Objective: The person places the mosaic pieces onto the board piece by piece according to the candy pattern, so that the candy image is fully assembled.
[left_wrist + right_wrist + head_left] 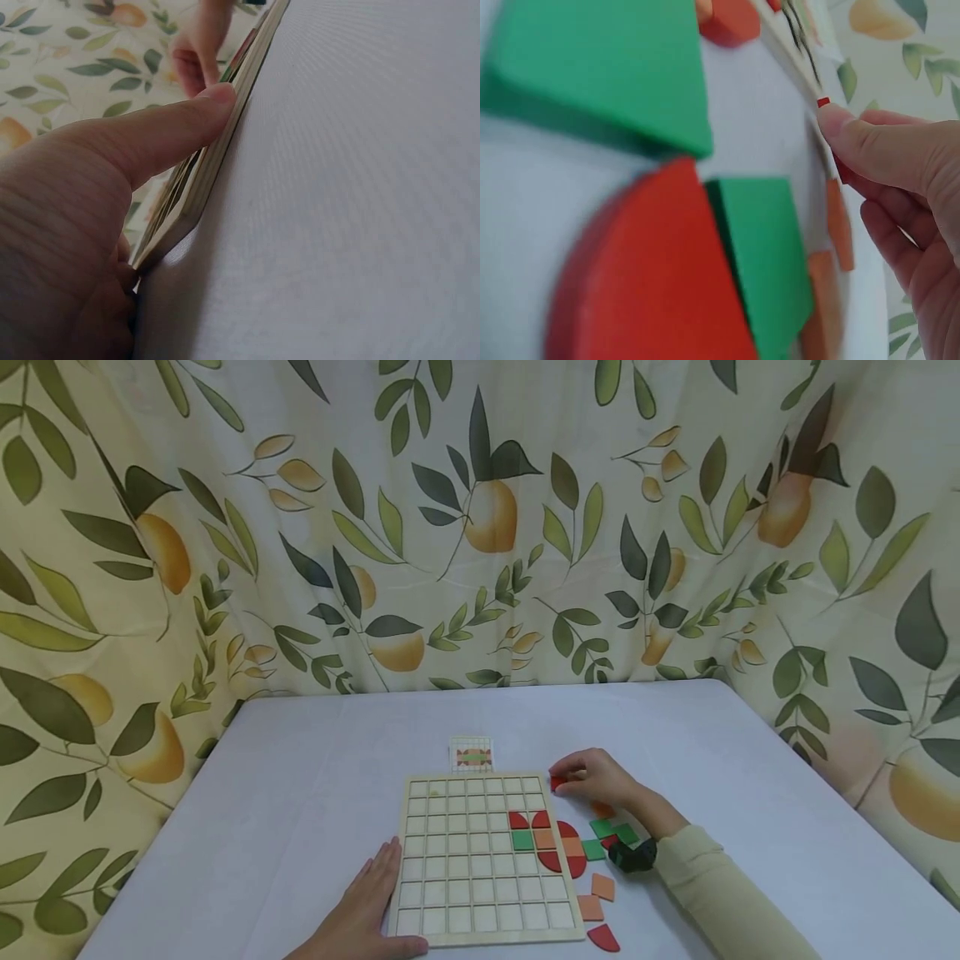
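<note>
A wooden grid board [480,938] lies on the table, with red, green and orange tiles in some cells at its right side. My left hand [367,906] rests at its near left corner, fingers along the left side. In the left wrist view the thumb [176,127] lies extended against the board's edge [214,165]. Beyond the far right corner, my right hand [597,777] pinches a red tile [557,783] between thumb and fingertips. The right wrist view shows only slivers of that red tile [841,171]; its full shape is hidden.
A small pattern card [473,754] lies behind the board. Loose green tiles [594,850], orange tiles [603,887] and a red quarter-circle tile [603,937] lie along its right side. Some larger red pieces overlap the board's right rim. A printed curtain [495,602] hangs behind the table.
</note>
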The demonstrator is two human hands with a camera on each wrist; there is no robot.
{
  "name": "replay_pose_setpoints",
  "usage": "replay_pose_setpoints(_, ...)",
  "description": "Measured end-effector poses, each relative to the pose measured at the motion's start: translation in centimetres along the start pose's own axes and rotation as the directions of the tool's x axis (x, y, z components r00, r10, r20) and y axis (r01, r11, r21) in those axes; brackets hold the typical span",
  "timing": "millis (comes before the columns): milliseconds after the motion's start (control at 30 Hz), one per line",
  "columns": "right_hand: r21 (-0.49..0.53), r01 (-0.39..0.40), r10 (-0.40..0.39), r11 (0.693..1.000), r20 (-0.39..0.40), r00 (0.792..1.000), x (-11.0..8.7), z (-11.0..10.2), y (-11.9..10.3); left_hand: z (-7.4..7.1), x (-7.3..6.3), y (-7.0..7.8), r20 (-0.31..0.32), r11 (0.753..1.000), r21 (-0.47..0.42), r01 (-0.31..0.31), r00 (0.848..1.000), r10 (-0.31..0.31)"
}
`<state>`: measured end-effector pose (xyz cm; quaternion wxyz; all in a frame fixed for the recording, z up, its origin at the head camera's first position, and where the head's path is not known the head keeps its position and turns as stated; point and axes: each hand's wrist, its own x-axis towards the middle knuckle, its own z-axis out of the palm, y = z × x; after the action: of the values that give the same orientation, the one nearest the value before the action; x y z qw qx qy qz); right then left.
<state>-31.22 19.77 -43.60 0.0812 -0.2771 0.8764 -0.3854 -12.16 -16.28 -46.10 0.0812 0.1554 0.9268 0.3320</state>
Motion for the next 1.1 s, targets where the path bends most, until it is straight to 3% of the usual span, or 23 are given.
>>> replay_pose_setpoints(333, 0.029, -0.01, 0.011, 1.0, -0.021, 1.0, -1.6, 0.8, -2.2, 0.1, 0.1, -0.3, -0.006, 1.0, 0.014, 0.004, 1.0, -0.004)
replay_pose_setpoints(633, -0.026, 0.111, -0.111, 0.993, -0.001, 0.994, -3.2, 2.3, -3.4, 0.1, -0.1, -0.3, -0.008, 1.0, 0.008, -0.015, 1.0, 0.015)
replay_pose_setpoints(1100, -0.009, 0.19, -0.19, 0.982, 0.051, 0.981, -4.8, 3.7, -4.7, -0.1, -0.2, 0.0, -0.005, 1.0, 0.016, -0.013, 1.0, 0.013)
